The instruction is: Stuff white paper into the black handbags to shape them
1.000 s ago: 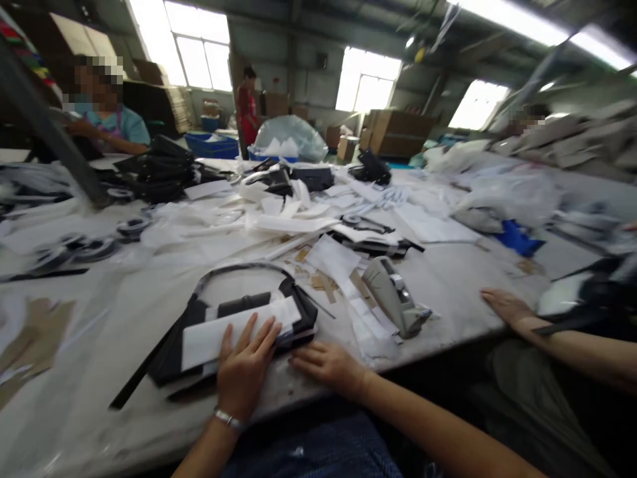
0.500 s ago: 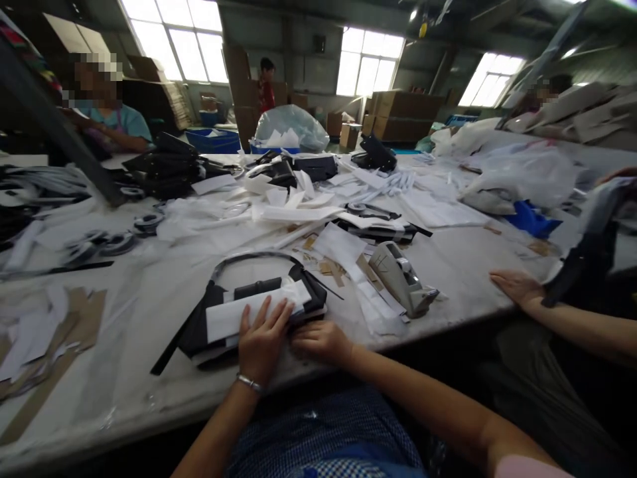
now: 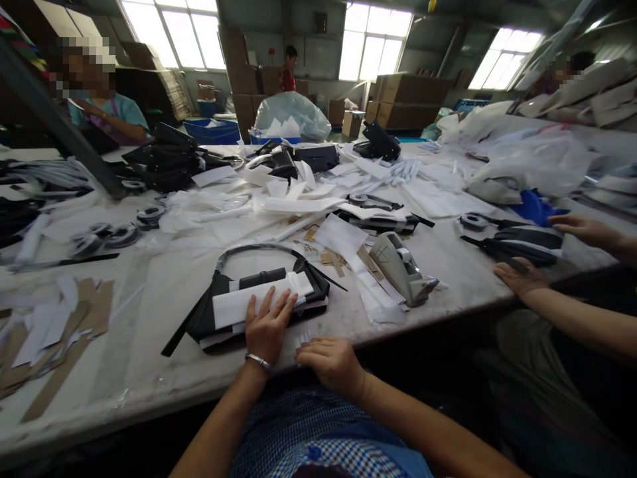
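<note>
Right of the hands (image 3: 331, 362) off the handbag (image 3: 263, 277) now; co-worker's dark bag (image 3: 530, 240) now down.

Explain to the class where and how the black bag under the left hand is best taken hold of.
Probably by the middle of the looped handle, from above on the far side: it arches beyond the black bag as an open loop, while the left hand covers part of the white strip.
</note>
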{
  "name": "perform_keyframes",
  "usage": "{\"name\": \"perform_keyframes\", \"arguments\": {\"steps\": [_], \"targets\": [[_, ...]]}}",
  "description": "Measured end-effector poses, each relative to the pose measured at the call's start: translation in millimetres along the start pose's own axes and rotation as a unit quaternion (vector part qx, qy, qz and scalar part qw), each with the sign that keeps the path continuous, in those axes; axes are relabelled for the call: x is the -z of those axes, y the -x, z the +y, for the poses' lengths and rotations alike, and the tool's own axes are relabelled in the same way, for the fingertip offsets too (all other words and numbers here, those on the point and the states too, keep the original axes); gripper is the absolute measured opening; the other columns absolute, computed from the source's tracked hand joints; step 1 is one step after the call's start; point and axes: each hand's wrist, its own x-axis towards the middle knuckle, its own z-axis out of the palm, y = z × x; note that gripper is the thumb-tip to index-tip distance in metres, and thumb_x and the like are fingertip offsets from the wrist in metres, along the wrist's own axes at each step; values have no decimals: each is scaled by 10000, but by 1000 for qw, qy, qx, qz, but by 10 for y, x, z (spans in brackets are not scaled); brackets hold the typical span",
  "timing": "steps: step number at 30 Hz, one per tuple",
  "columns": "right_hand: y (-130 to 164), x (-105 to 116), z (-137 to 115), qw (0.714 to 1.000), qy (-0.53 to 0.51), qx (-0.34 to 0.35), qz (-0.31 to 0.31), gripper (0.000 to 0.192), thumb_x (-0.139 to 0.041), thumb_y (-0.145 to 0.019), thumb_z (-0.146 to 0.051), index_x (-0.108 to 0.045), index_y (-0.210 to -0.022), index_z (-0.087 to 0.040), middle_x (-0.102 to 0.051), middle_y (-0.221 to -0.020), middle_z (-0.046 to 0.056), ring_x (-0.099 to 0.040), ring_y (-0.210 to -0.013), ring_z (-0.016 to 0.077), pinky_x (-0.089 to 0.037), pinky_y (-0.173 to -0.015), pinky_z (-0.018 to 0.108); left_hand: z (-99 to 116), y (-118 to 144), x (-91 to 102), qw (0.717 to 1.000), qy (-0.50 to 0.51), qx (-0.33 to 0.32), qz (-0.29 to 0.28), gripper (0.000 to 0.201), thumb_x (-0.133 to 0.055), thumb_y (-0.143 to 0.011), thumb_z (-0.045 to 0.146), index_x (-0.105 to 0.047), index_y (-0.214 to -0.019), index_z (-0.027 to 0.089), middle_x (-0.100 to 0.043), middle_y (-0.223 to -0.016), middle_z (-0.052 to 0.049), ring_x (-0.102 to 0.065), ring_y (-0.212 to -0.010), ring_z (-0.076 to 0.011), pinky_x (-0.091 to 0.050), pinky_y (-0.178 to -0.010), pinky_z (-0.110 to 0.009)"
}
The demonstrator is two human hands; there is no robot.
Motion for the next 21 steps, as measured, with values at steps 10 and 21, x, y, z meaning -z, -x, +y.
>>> {"name": "perform_keyframes", "arguments": {"steps": [10, 21], "targets": [[-548, 271, 245, 999, 25, -20, -29, 174, -570, -956, -170, -727, -910, -229, -777, -866, -5, -726, -791, 142, -533, -804, 246, 150, 17, 95, 1000, 18, -1, 9, 432, -497, -983, 264, -505, -1411, 323, -553, -1422, 9, -438, -1388, -294, -179, -1201, -546], [-892, -61, 882, 987, 20, -155, -25, 42, -747, -857, -226, -776, -853, -257, -778, -867, -7, -712, -851, 161, -511, -834, 261, 109, -12, 89, 998, 47, 1, 48, 312, -530, -968, 167, -616, -1263, 221, -686, -1269, -39, -626, -1187, -200, -303, -1149, -429]]}}
